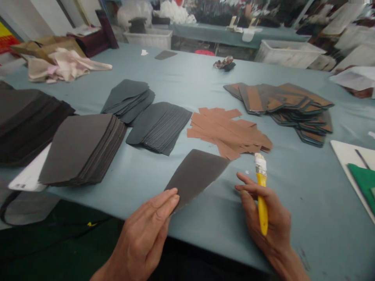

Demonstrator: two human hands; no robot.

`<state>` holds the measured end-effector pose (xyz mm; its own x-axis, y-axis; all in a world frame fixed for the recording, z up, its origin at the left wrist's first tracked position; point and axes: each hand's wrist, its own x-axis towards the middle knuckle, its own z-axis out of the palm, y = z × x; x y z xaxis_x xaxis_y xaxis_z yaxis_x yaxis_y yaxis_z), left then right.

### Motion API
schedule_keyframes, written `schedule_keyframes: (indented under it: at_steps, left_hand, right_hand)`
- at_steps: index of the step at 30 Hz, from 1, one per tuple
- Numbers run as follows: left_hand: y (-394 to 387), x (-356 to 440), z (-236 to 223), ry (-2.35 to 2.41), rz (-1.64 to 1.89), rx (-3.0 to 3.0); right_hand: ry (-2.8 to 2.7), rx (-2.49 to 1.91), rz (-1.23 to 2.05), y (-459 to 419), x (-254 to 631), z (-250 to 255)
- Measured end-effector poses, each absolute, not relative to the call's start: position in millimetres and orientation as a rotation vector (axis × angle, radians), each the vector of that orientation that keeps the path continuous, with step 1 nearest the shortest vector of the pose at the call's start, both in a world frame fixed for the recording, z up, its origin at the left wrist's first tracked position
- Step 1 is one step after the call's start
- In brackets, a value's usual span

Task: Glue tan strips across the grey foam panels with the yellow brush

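Observation:
My left hand has its fingers pressed together on the near end of a dark grey-brown cut panel, holding it near the table's front edge. Whatever the thumb does under the panel is hidden. In my right hand is a paintbrush with a yellow handle, its white-coated bristles pointing away from me. The index finger and thumb of that hand reach toward the panel without touching it. Just beyond the panel lies a loose heap of brown strips, which its far corner meets.
Stacks of dark panels and fanned blue-grey pieces lie left. A pile of panels with brown strips lies back right. A white board with green material is at right. Pale cloth lies back left.

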<state>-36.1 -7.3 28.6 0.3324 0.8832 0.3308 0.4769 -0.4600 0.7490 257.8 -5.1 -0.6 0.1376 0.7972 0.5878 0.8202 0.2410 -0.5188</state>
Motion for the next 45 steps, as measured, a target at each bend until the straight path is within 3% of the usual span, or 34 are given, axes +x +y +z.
schedule_keyframes:
  at_steps: [7,21,29,45]
  left_hand:
    - [-21,-32,10,1.186,0.946,2.39]
    - [-22,-32,16,1.229,1.073,2.37]
    - [-48,-44,-3,1.267,0.955,2.6]
    - [-84,-54,-19,1.995,1.12,1.929]
  right_hand:
    - [-1.606,-1.531,-0.026,-4,256,0]
    - [-1.624,-1.49,0.01,-5,257,-2]
    - [-1.903,-1.349,-0.061,-3,257,0]
    - [-2.148,-1.268,-0.17,1,256,3]
